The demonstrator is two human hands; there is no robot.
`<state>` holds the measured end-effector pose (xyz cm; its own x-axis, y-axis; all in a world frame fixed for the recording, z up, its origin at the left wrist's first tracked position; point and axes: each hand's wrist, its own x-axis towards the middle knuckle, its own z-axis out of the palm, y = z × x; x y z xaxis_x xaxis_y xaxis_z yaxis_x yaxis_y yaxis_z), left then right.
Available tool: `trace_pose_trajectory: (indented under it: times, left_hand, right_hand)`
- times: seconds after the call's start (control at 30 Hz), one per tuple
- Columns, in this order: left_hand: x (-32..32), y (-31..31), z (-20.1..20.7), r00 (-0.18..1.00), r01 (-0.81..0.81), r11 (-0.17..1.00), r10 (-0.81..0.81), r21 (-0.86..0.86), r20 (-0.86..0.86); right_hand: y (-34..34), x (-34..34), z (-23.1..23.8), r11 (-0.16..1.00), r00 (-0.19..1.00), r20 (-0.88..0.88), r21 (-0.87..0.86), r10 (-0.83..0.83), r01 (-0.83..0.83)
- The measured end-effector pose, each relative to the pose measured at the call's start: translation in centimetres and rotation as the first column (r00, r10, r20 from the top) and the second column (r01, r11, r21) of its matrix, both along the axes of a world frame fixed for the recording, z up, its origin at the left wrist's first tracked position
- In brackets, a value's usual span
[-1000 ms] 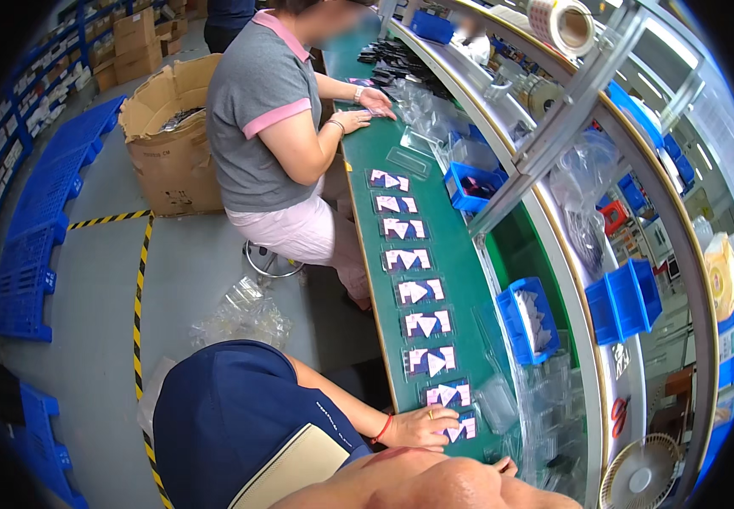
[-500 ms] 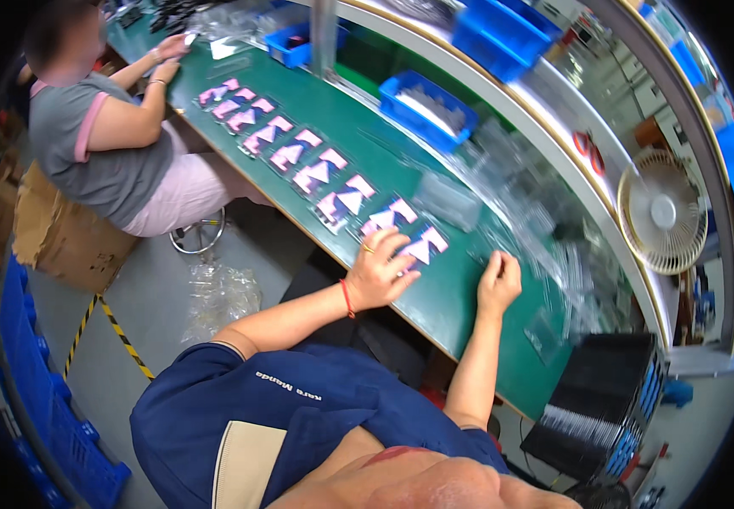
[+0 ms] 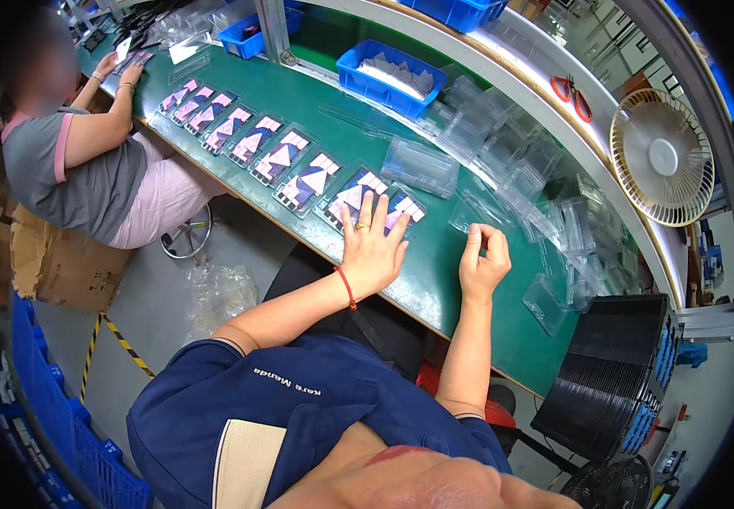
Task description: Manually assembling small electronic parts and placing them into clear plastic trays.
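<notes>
My left hand lies with fingers spread over the near end of a row of flat clear packs with pink, purple and white printed inserts. Its fingers cover part of the last pack, which overlaps the pack beside it. Farther along the row, separate packs lie side by side. To the right, my right hand is closed above the green table, thumb against bent fingers. Anything in that pinch is too small or clear to make out. Just beyond it lies a thin clear plastic shell.
Clear plastic boxes and loose shells crowd the table's far side. A blue bin holds white pieces. Red-handled scissors and a fan are beyond. Black stacked trays stand at right; a co-worker sits at left.
My left hand has gone from raised and half curled to flat on the end packs. The view has shifted. My right hand stays closed. The co-worker now holds up a white sheet.
</notes>
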<state>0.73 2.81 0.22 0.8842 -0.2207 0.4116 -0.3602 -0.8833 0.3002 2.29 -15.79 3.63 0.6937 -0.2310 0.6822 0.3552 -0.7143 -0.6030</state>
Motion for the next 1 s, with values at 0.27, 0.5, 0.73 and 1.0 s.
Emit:
trace_pose_trajectory:
  times: [0.27, 0.5, 0.73, 1.0]
  left_hand:
    - [0.2, 1.0, 0.0, 0.999, -0.030, 1.000, 0.030, 0.001, -0.024]
    - [1.3, 2.8, -0.4, 0.998, -0.067, 0.998, 0.067, 0.013, -0.008]
    - [4.0, 6.9, -0.6, 0.992, -0.122, 0.987, 0.125, 0.107, -0.019]
    - [6.9, 10.0, -1.5, 0.977, -0.202, 0.958, 0.212, 0.203, -0.026]
  right_hand:
    - [0.1, 0.4, -0.5, 0.999, 0.999, -0.001, 0.005, 0.034, -0.034]
    - [-0.2, 0.3, -1.0, 1.000, 0.999, -0.038, -0.008, -0.003, 0.002]
    - [-0.9, -0.7, -0.6, 0.998, 0.998, 0.020, -0.027, -0.062, 0.063]
    - [-9.4, -8.5, -1.7, 0.816, 0.887, 0.082, -0.359, -0.455, 0.452]
